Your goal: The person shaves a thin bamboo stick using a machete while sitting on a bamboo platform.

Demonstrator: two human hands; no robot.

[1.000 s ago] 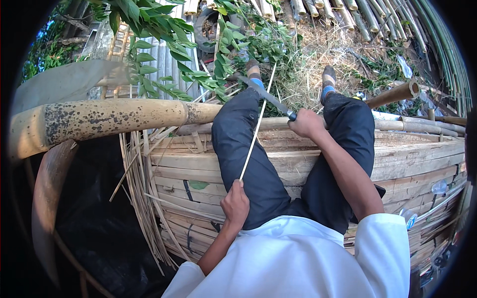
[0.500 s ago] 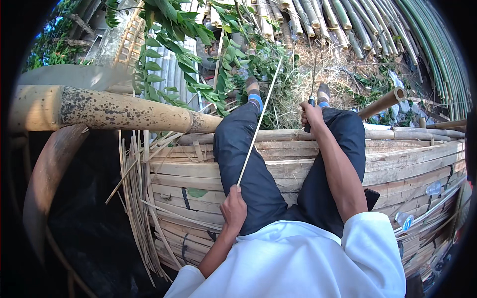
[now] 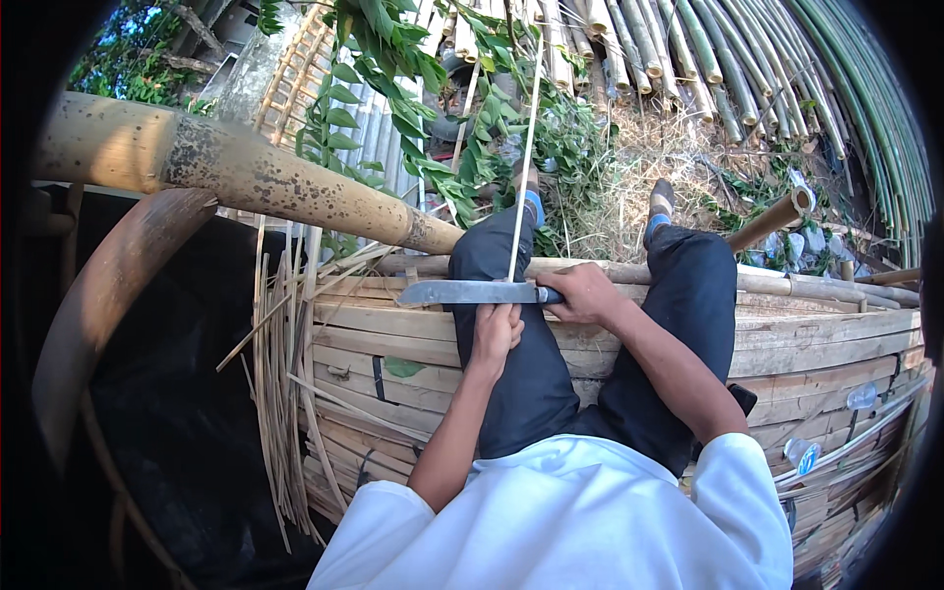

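My right hand (image 3: pixel 582 293) is closed round the dark handle of a machete (image 3: pixel 462 292). Its broad grey blade lies crosswise over my left thigh, tip to the left. Just below the blade, my left hand (image 3: pixel 498 332) grips the near end of a thin bamboo strip (image 3: pixel 526 167), its fingers curled. The pale strip runs away from me, past my left knee toward the leaves. Blade and strip cross right above the left hand; whether the edge bites into the strip I cannot tell.
I sit on stacked split bamboo slats (image 3: pixel 393 334). A thick spotted bamboo pole (image 3: pixel 295 187) crosses at left, beside a bundle of thin strips (image 3: pixel 280 393). Leafy branches (image 3: pixel 393 88) hang ahead. Bamboo poles (image 3: pixel 688 59) lie at the far right. Plastic cups (image 3: pixel 801 454) sit at right.
My right hand has brought the machete from above the right knee leftward and across the strip. My left hand has moved up and forward with the strip, which now points more straight ahead.
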